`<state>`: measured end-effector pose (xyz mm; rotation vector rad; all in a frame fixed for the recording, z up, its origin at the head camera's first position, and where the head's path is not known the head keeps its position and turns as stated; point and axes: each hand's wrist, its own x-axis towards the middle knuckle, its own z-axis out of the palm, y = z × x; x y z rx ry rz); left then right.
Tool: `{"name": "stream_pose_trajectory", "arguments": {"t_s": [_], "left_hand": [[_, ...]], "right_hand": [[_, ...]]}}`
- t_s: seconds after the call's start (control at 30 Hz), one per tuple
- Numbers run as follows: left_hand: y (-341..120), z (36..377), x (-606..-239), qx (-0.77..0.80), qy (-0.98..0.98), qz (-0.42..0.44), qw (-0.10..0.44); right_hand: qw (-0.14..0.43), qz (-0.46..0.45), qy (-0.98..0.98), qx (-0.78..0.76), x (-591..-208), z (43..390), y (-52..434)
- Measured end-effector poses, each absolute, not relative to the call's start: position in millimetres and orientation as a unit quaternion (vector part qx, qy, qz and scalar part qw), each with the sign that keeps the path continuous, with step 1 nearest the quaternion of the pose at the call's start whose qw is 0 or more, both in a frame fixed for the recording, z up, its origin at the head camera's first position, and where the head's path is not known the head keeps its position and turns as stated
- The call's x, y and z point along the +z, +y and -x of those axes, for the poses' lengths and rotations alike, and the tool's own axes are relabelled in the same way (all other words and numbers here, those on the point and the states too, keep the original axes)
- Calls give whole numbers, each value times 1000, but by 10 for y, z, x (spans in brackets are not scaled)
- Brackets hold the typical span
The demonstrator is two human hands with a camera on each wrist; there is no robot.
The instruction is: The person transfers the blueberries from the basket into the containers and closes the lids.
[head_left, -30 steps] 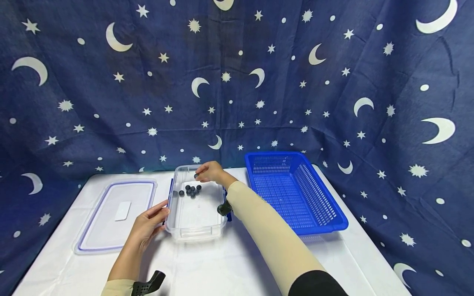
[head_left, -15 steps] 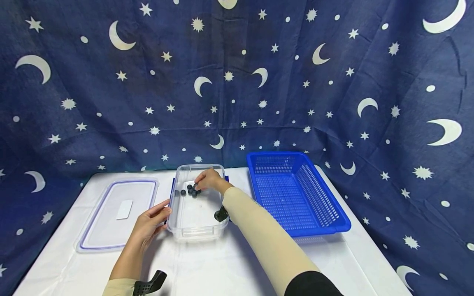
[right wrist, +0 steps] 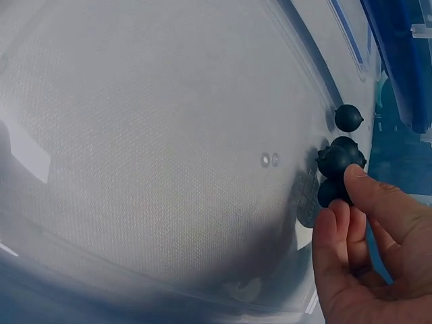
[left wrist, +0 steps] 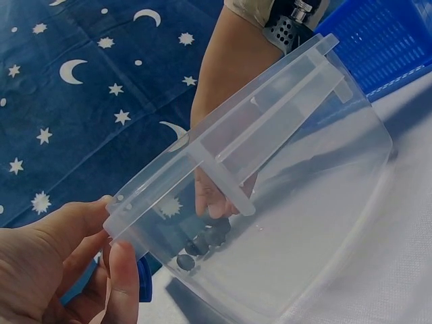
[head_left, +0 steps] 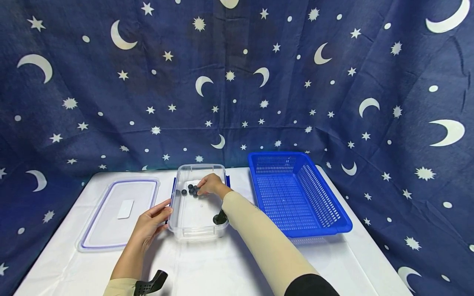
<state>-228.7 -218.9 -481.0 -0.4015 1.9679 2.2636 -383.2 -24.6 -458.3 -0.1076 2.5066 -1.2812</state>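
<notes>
The right hand (head_left: 209, 183) is down inside the clear plastic box (head_left: 196, 228), and its fingertips (right wrist: 354, 177) are closing on the small dark balls (head_left: 191, 190). From the right wrist view, the thumb and index finger touch one ball of the cluster, but I cannot tell if it is already pinched firmly. The left hand (head_left: 149, 225) holds the near left edge of the box, with the thumb on the rim and the fingers loosely spread along the wall.

I judge the step is picking one ball. The next move needs a firm pinch before lifting, because the balls are round and may roll away.

The balls are dark blue-black, matte, each with a little tip. They lie just in front of the right fingertips, one more a bit to the left.
</notes>
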Motion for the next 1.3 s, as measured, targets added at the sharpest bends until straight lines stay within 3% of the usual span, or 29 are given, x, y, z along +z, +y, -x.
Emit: {"name": "stream_pose_trajectory", "arguments": {"t_s": [0.43,0.67,0.93,1.3], "left_hand": [[-2180,2272,-4813,739,660,128,49],[-2184,2272,-4816,733,666,129,54],[-2176,2279,-4796,732,667,131,51],[-2184,2270,-4800,733,666,129,51]], "right_hand": [[163,-33,877,-451,-4617,3882,-288],[181,-15,870,-458,-4789,4075,-295],[163,-27,892,-421,-4557,3865,-296],[179,-16,895,-408,-4607,3884,-276]]}}
